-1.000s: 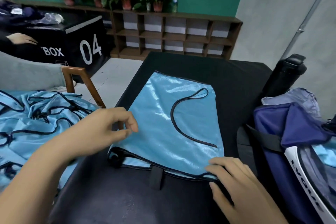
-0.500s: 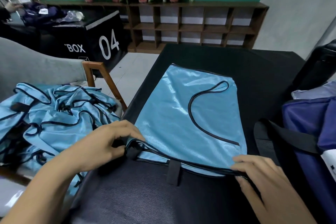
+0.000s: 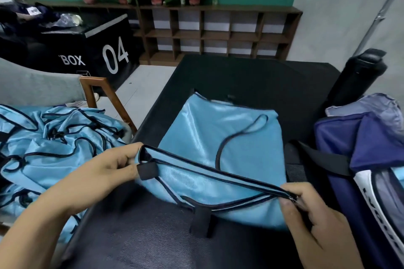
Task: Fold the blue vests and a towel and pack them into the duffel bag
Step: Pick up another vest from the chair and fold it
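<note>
Left grip [image 3: 105, 172] and right grip [image 3: 310, 209] each pinch a hem corner of the blue vest [image 3: 229, 137], stretched taut between them (ready, I judge, for folding).

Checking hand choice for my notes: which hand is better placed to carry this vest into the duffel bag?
Right, probably. The right hand pinches the vest at the corner beside the duffel bag; the left hand grips the corner farthest from it.
</note>
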The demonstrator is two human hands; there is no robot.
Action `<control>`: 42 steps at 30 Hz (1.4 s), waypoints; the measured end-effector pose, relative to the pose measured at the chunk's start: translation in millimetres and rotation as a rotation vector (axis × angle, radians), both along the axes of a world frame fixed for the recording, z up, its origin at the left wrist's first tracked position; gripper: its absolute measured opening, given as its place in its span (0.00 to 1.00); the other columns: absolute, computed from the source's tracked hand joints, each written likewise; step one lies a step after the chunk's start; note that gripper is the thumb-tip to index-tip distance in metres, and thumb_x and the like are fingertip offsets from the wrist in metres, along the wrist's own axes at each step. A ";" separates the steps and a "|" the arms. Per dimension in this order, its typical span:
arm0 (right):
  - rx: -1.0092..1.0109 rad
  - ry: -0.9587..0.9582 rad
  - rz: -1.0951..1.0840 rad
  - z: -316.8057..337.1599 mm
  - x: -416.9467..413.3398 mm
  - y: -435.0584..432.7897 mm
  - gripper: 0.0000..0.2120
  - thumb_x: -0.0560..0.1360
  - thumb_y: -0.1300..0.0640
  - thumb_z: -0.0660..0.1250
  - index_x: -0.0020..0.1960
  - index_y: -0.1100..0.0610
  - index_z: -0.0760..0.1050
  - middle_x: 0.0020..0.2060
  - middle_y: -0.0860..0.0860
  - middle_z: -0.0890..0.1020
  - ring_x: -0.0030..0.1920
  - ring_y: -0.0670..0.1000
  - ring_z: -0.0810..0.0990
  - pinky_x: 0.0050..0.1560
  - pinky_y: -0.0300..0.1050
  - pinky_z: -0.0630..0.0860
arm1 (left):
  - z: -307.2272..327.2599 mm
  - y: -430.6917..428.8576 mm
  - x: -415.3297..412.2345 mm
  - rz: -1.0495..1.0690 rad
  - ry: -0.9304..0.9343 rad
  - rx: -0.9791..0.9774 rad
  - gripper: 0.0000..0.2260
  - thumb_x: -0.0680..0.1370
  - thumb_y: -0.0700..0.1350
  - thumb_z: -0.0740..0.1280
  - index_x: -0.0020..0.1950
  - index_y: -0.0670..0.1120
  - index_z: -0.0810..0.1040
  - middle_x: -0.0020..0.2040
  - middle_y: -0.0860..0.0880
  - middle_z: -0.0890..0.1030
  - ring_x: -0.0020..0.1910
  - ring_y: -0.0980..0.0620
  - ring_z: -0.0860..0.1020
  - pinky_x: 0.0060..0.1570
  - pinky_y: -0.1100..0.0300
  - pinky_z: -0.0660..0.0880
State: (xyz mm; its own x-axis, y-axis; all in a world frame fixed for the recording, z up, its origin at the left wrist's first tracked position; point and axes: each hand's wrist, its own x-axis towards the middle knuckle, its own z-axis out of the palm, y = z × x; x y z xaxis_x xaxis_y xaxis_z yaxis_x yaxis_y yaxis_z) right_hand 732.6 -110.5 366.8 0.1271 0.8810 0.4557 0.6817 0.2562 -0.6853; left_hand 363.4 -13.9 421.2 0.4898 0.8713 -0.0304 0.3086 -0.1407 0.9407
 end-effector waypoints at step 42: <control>-0.140 -0.454 0.268 1.6 -21.4 65.6 0.06 0.82 0.53 0.64 0.48 0.45 0.70 0.47 0.40 0.70 0.50 0.45 0.70 0.55 0.48 0.72 | -6.5 40.1 84.1 -0.098 0.502 0.406 0.08 0.79 0.48 0.76 0.41 0.52 0.80 0.43 0.54 0.84 0.44 0.58 0.83 0.46 0.57 0.79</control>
